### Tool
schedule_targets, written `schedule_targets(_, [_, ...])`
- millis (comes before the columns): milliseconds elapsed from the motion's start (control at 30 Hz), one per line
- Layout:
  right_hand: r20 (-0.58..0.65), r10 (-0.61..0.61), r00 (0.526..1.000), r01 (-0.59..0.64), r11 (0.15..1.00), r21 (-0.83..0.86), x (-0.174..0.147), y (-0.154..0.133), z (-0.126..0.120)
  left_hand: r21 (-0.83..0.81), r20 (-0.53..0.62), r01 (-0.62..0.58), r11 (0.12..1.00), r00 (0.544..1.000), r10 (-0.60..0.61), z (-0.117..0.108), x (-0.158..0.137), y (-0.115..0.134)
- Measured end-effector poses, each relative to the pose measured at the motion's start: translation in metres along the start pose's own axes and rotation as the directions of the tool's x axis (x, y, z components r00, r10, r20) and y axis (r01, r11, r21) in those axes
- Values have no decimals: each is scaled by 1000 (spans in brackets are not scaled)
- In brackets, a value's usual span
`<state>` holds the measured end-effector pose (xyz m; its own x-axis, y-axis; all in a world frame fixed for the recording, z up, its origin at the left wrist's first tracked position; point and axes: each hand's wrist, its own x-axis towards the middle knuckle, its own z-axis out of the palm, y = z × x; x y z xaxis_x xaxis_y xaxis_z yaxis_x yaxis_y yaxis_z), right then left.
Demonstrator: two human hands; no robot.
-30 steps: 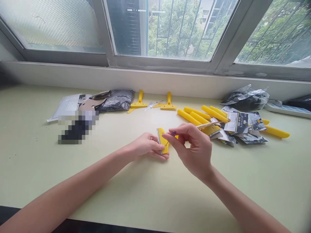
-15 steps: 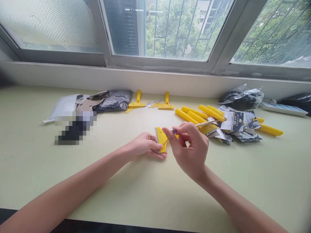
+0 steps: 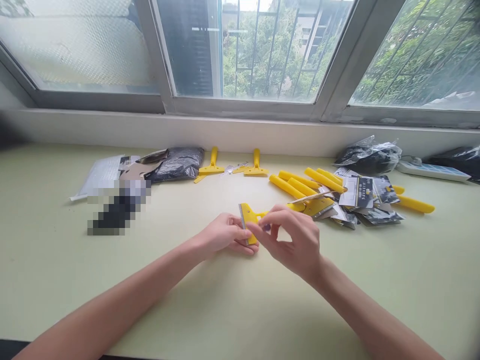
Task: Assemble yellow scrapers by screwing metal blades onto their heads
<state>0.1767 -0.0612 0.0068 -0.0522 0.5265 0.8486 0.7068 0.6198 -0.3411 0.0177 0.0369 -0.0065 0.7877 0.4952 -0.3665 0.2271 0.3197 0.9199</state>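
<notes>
My left hand [image 3: 225, 234] is closed on the head of a yellow scraper [image 3: 246, 212], which has a metal blade along its left edge. The scraper's handle points right, partly behind my right hand [image 3: 294, 240]. That hand pinches a small screwdriver [image 3: 266, 227] with a purple handle; only a bit of it shows between the fingers, and its shaft and tip are hidden. My right fingertips hover at the scraper's face, close to my left thumb.
Two yellow scrapers [image 3: 213, 162] [image 3: 256, 165] lie at the back. Several more yellow scrapers [image 3: 285, 187] are piled at right with printed cards [image 3: 356, 193]. Black plastic bags [image 3: 180, 164] [image 3: 369, 154] and a white power strip [image 3: 433, 170] lie near the windowsill [image 3: 240, 127].
My right fingers have tipped lower and closer over the scraper head, and the screwdriver shaft seen before is now hidden. My left hand keeps its hold. The view has tilted slightly upward.
</notes>
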Motion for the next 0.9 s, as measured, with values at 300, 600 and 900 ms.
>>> schedule_targets(300, [-371, 462, 806, -304, 860, 411, 17, 23, -35, 51, -112, -5, 999, 994, 11, -5, 1, 7])
schedule_targets(600, [326, 772, 545, -834, 540, 113, 15, 38, -34, 54, -36, -268, 962, 962, 270, -37, 1, 24])
schedule_targets(900, [739, 658, 142, -970, -56, 236, 5, 43, -23, 501, -173, -174, 848, 940, 295, -38, -1, 37])
